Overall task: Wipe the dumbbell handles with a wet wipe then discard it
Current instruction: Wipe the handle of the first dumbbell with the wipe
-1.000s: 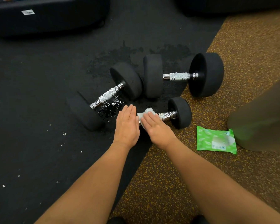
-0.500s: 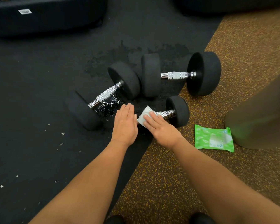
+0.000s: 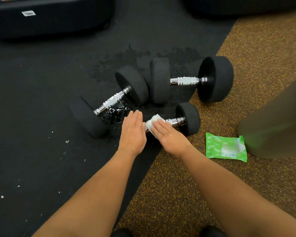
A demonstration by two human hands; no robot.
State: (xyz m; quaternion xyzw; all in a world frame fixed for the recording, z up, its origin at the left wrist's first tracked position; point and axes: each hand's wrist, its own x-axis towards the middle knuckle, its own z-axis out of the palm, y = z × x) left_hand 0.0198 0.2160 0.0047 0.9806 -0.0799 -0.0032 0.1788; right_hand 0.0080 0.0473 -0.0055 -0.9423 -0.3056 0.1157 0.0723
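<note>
The wiping step was in hand on the nearest dumbbell (image 3: 189,118), which lay on the floor. The right hand (image 3: 169,134), fingers straight and together, pressed the wet wipe (image 3: 152,123) onto the left part of its chrome handle (image 3: 176,120). The left hand (image 3: 132,132) lay flat, fingers straight, over the hidden left end, apparently steadying it. The next move probably called for drawing the wipe along the bare chrome, then on to the far dumbbell (image 3: 184,81) and the left dumbbell (image 3: 112,101).

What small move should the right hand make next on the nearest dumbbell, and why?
Probably slide the wet wipe rightward along the handle toward the black weight: the right hand presses it at the handle's left part, and the chrome beyond is uncovered.
</note>
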